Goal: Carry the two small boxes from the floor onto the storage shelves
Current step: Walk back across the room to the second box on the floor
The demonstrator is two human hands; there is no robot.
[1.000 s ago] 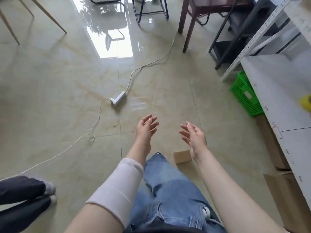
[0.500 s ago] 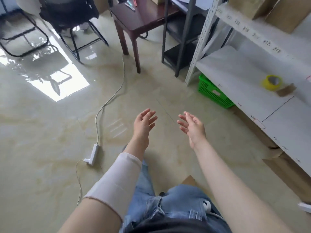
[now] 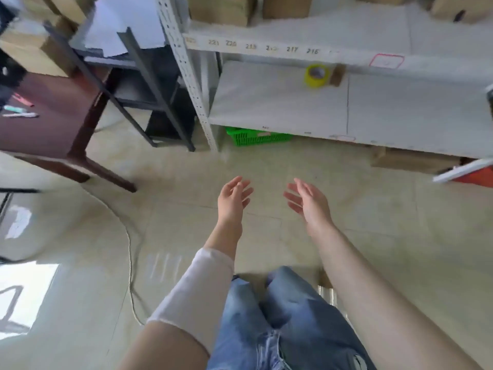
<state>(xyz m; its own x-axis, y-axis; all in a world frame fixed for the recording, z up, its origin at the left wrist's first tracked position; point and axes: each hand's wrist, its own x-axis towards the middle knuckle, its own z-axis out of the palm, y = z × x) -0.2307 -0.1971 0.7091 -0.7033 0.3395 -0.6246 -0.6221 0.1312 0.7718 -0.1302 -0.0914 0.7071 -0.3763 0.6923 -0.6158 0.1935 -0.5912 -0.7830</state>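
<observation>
My left hand (image 3: 231, 200) and my right hand (image 3: 309, 202) are stretched out over the floor, palms facing each other, fingers apart, holding nothing. Ahead stand the white storage shelves (image 3: 280, 102), with cardboard boxes (image 3: 221, 9) on the upper level. Only a brown corner of a small box (image 3: 325, 280) shows on the floor by my right leg, mostly hidden behind my right forearm. No other small floor box is visible near my feet.
A yellow tape roll (image 3: 316, 75) lies on the lower shelf. A green basket (image 3: 256, 137) and a flat cardboard box (image 3: 410, 160) sit under it. A dark wooden table (image 3: 50, 121) and black rack (image 3: 149, 84) stand left. A white cable (image 3: 128, 236) crosses the floor.
The view has swung right, from the open floor round to face the shelves. Both hands stay raised and empty. The small floor box has slipped behind my legs and forearm.
</observation>
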